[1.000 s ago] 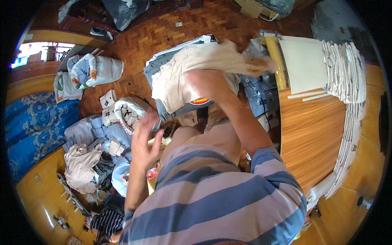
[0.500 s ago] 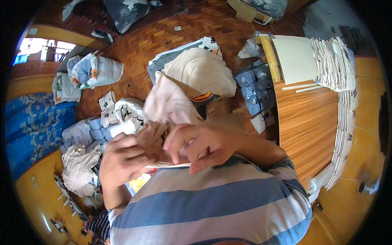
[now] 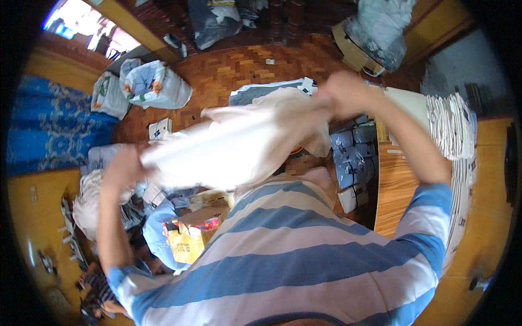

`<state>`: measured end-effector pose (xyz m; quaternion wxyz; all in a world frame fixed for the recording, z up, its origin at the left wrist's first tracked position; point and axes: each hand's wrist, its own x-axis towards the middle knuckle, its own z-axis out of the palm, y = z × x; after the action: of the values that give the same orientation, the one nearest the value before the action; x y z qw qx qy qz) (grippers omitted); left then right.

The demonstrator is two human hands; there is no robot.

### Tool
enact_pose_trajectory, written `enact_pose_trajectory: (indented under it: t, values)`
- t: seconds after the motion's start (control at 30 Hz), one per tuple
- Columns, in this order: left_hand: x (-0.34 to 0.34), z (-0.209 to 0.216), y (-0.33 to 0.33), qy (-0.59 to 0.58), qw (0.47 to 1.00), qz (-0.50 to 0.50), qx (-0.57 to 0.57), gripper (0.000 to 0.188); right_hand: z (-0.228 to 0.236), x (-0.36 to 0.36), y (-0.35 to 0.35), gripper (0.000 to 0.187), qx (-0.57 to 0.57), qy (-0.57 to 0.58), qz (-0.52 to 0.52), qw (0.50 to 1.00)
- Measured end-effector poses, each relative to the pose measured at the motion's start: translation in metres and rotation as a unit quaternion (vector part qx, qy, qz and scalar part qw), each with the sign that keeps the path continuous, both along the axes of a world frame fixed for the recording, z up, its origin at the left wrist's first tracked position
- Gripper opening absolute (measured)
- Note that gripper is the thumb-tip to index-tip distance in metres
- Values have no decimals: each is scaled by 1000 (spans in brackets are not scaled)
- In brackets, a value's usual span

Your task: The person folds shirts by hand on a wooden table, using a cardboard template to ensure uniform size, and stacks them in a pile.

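Observation:
A cream cloth [image 3: 239, 144] is stretched wide in front of my chest, blurred by motion. My left hand [image 3: 126, 165] grips its left end, low and out to the left. My right hand [image 3: 345, 92] grips its right end, raised higher toward the wooden table. The cloth hangs in the air between both hands and hides part of the floor pile behind it. My blue and white striped shirt [image 3: 293, 250] fills the lower middle of the view.
A wooden table [image 3: 402, 185] at right carries a stack of folded white cloths [image 3: 448, 125]. Packed dark garments [image 3: 353, 157] lie beside it. Plastic bags [image 3: 155, 84], a blue patterned rug [image 3: 49, 125] and a cardboard box [image 3: 356, 51] sit on the parquet floor.
My hands were close together in front of my chest with the cloth bunched. They have swung apart, left hand out left and right hand up right, pulling the cloth out wide.

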<state>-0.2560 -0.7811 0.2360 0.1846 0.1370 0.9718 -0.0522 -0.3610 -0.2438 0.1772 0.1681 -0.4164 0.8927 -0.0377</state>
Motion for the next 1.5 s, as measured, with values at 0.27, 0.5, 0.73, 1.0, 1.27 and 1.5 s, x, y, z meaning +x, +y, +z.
enact_pose_trajectory:
  t: [0.27,0.5,0.73,1.0,1.27,1.5]
  values:
    - [-41,8,-79,547,806,208,-89,27,166,-68,7,24,-569,539,-69,617]
    - [-64,-119,-70,138,952,222,161,56,44,-50,4,22,-26,156,-161,974]
    - [-173,30,-50,554,775,-117,281,49,137,129,96,21,-273,329,-299,853]
    - [-179,-19,257,226,881,-186,372,46,96,417,123,22,-503,347,-444,655]
    - [-194,169,474,41,818,-412,400,48,151,690,146,34,-525,206,-632,532]
    - [-149,215,658,-150,763,-506,374,51,164,765,269,35,-295,157,-747,575]
